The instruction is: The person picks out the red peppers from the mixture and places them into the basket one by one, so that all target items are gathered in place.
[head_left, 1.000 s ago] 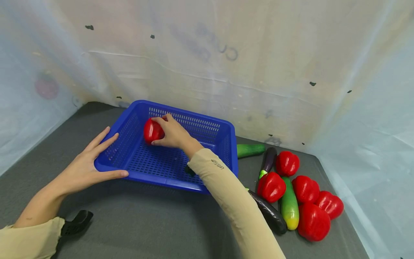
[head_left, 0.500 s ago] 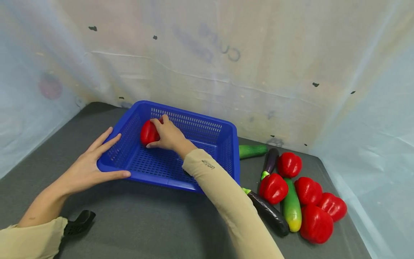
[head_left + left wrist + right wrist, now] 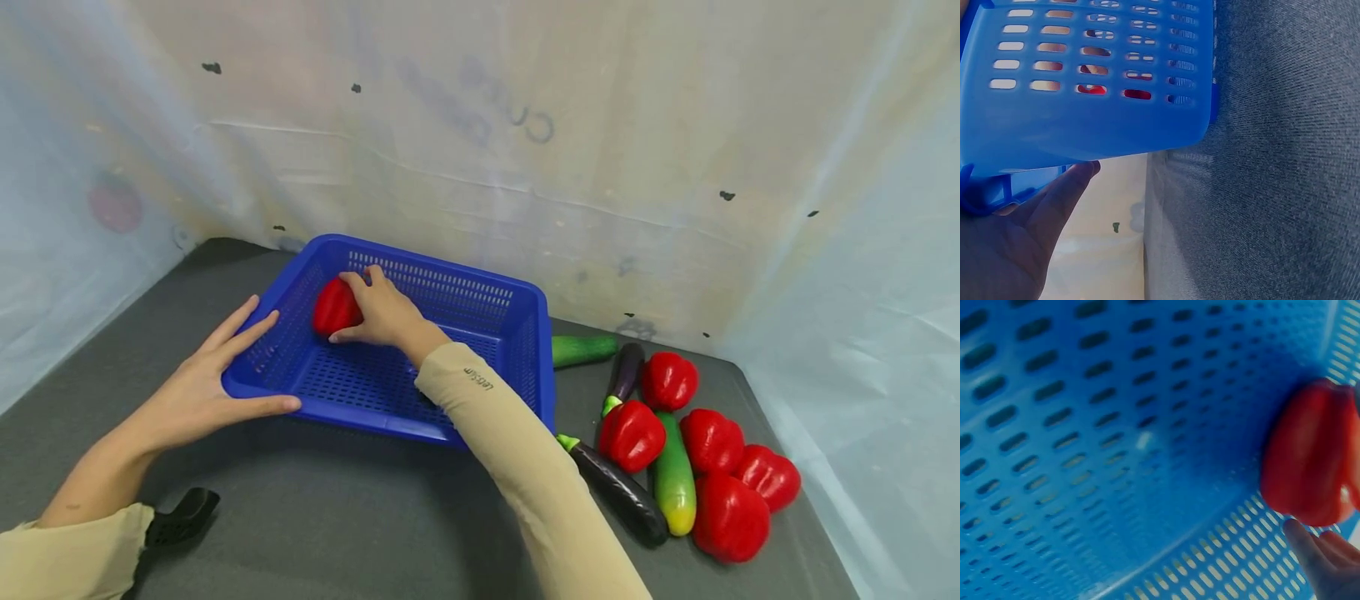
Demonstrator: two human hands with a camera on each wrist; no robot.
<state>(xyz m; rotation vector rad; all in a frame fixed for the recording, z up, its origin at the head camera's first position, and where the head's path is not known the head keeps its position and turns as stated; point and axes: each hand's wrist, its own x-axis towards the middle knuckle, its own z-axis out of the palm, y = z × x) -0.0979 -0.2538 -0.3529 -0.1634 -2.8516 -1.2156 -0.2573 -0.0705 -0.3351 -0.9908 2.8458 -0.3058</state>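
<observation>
Inside the blue perforated plastic basket (image 3: 375,422), my right hand (image 3: 388,315) grips a red bell pepper (image 3: 334,308) near the left end. In the right wrist view this bell pepper (image 3: 1307,453) lies close to the slotted walls, with fingertips (image 3: 1300,540) at one side of it. My left hand (image 3: 197,390) rests at the basket's left end, fingers extended along the rim and thumb stretched along the front edge. The left wrist view shows the basket's outer wall (image 3: 1085,131), with red glimpsed through its slots. The right forearm covers part of the basket.
Right of the basket lie several red bell peppers (image 3: 731,517), a yellow-tipped green cucumber (image 3: 673,475), another green vegetable (image 3: 583,350) and two eggplants (image 3: 618,492) (image 3: 626,371). A grey tabletop (image 3: 337,517) carries everything. Pale plastic sheeting (image 3: 450,150) encloses the back and sides.
My right hand has moved a little to the left inside the basket, with the red bell pepper in its grip. The left hand stays at the basket's rim.
</observation>
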